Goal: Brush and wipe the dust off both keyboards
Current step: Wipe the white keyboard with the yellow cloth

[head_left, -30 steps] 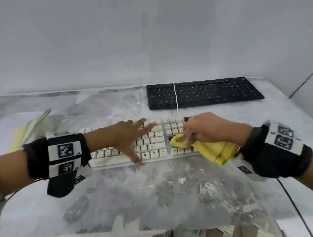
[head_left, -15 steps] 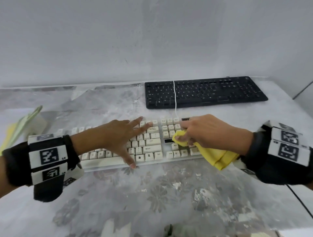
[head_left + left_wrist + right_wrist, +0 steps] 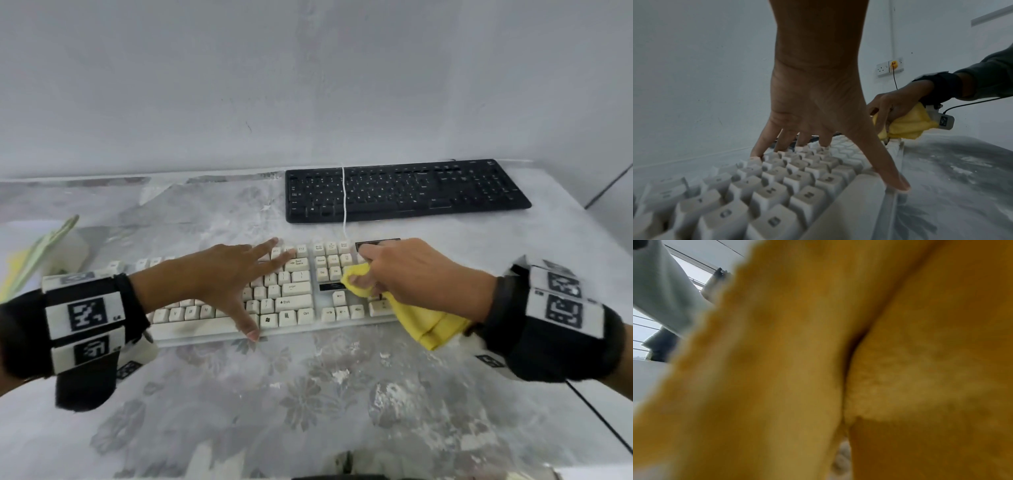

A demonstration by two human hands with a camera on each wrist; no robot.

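The left hand (image 3: pixel 219 274) lies flat with fingers spread over the middle of the white keyboard (image 3: pixel 294 301), thumb on its near edge, gripping nothing. The right hand (image 3: pixel 411 270) has its fingers bunched around a yellow cloth (image 3: pixel 421 322), pressing it onto the keys at the right end. The black keyboard (image 3: pixel 404 190) sits farther back on the table (image 3: pixel 308 411), with a white cable (image 3: pixel 343 198) draped across it.

Yellow cloth (image 3: pixel 421 318) on beige keyboard (image 3: pixel 294 301)
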